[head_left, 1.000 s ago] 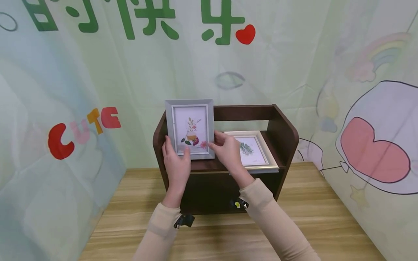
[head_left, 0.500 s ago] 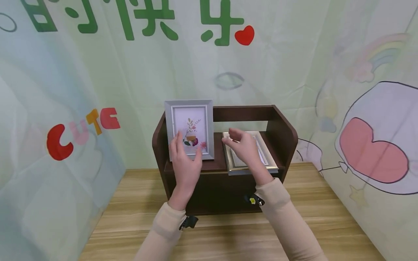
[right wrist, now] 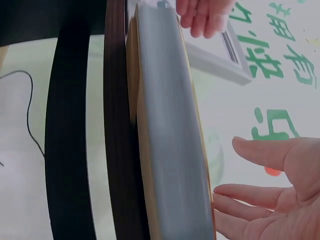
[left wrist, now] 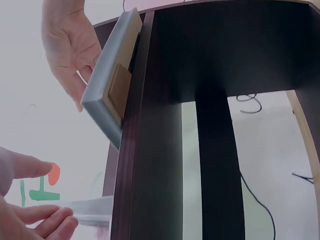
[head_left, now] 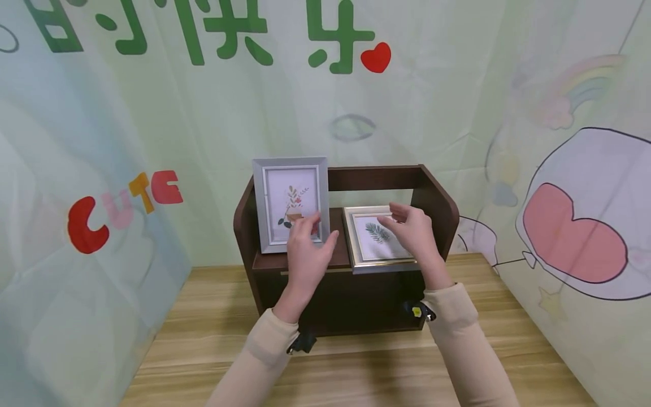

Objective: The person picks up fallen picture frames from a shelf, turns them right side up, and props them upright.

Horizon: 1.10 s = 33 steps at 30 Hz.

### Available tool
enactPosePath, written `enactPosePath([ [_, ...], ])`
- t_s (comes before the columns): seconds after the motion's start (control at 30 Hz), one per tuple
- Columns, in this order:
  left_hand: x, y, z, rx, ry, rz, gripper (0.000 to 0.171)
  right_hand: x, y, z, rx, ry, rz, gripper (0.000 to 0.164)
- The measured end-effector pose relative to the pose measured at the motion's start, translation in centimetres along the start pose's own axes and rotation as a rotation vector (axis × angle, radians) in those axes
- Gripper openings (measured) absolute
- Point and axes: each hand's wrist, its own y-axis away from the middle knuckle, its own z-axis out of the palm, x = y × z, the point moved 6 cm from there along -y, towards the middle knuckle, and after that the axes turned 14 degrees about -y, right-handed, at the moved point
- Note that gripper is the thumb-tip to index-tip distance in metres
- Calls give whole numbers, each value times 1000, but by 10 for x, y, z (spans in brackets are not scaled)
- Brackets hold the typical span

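Observation:
A silver-grey picture frame (head_left: 277,198) with a plant print stands upright on the left of a dark brown shelf (head_left: 376,178). My left hand (head_left: 309,254) is in front of its lower right corner, fingers relaxed and holding nothing. To the right, a pale gold-edged picture frame (head_left: 376,249) with a green leaf print lies flat, its front edge overhanging the shelf board. Over its right side my right hand (head_left: 416,232) hovers with loosely bent fingers. The right wrist view shows the right hand (right wrist: 275,190) beside the flat frame's thick grey edge (right wrist: 172,115), thumb and fingers apart.
The shelf unit has raised side panels (head_left: 437,209) and an open lower compartment (head_left: 356,302). It stands on a wood-grain tabletop (head_left: 203,339). A printed backdrop (head_left: 422,102) with letters and balloons encloses the back and both sides.
Both hands have let go of the silver-grey frame and moved right. It stays standing. The right hand has travelled across to the flat frame's right side.

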Motion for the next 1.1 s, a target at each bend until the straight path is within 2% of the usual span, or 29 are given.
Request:
enactPosePath([
  [0.3, 7, 5, 18, -152, 18, -50, 36, 18, 5, -20, 57, 50, 67, 57],
  [0.47, 9, 9, 26, -239, 26, -85, 36, 29, 8, -22, 30, 80, 100, 60],
  [0.73, 10, 17, 40, -375, -12, -123, 38, 41, 14, -19, -18, 111, 149, 62],
  [0.9, 10, 17, 45, -401, -20, -129, 40, 42, 14, -20, -23, 115, 154, 62],
  [1.1, 8, 16, 47, -401, -7, -137, 42, 44, 12, -20, -6, 107, 178, 61],
])
